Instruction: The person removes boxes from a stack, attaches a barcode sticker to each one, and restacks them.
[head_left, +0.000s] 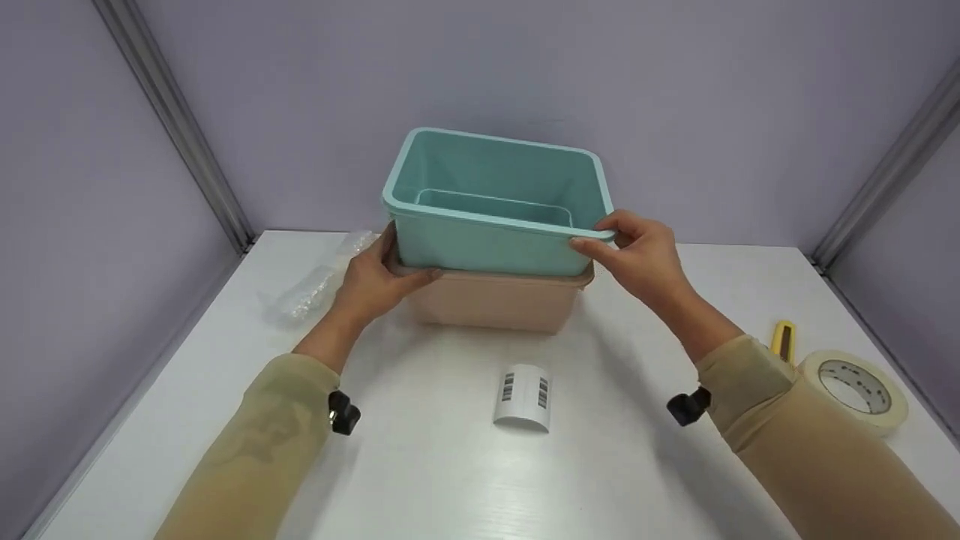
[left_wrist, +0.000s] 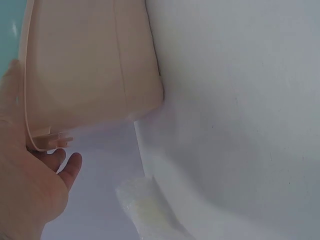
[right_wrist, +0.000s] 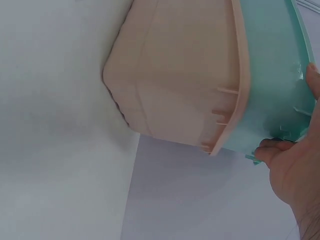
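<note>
A teal plastic bin point(head_left: 487, 247) sits partly inside a pink plastic bin point(head_left: 487, 304) on the white table, tilted with its left side higher. My right hand point(head_left: 641, 255) pinches the teal bin's rim at its right end, thumb on the front side. At the other end, my left hand point(head_left: 375, 281) holds the pink bin's rim, its thumb along the front edge. In the left wrist view, fingers of that hand point(left_wrist: 30, 180) reach under the pink rim. Inside, the teal bin shows only its bare floor and walls.
A curled white label sheet point(head_left: 523, 397) with barcodes lies in front of the bins. Crumpled bubble wrap point(head_left: 307, 292) is at the left. To the right are a yellow box cutter point(head_left: 784, 341) and a masking tape roll point(head_left: 892, 397). Grey walls enclose the table.
</note>
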